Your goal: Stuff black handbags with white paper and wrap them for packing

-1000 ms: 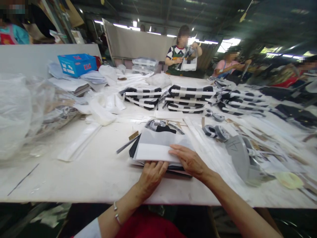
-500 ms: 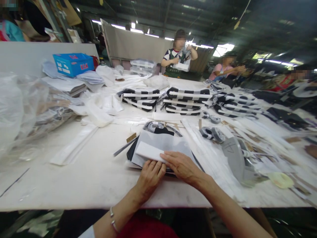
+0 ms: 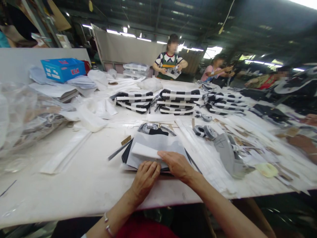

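White flat strip [image 3: 145, 151], smooth grey sheet [image 3: 158, 140], bent fingers [image 3: 148, 166] side by side

Left fingers [image 3: 150, 166] at grey sheet [image 3: 158, 140], right fingers [image 3: 166, 156] on white strip [image 3: 144, 151]

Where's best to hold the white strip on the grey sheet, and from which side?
Probably the left end of the white strip, coming from the left: that end lies uncovered on the grey sheet, while the right grip covers the other.
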Demonstrator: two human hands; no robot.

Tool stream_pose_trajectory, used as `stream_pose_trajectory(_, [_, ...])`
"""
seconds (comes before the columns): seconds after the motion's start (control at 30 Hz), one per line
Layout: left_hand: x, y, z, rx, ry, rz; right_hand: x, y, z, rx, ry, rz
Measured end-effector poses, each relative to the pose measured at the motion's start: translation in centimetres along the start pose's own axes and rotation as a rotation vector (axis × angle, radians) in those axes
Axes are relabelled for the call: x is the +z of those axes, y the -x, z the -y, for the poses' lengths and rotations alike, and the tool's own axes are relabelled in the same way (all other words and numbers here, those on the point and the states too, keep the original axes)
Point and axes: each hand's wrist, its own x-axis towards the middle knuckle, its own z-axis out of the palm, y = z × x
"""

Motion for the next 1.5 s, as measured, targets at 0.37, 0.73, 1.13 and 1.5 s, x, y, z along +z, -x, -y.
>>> stream_pose_trajectory(0.37, [0.4,0.3,-0.2,-0.032,0.051,-0.027,-9.6,4.2,-7.7,0.717,0.441,-0.291])
stream_pose_trajectory(0.73, [-0.2,0.4,-0.3,-0.047,0.098,0.063,-0.3,-3.7,-0.1,0.091,-0.026,0.220])
stream_pose_trajectory(1.13, [-1.3,-12.7,5.4,-0.168,0.213,1.019,1.9,-1.7,-0.7,0.170,-0.083,0.251])
stream_pose_trajectory(1.5, [4.3,-18.1,10.9,-0.321,0.050,0.960,1.9,-1.8,-0.8,0.183,-0.079,0.291])
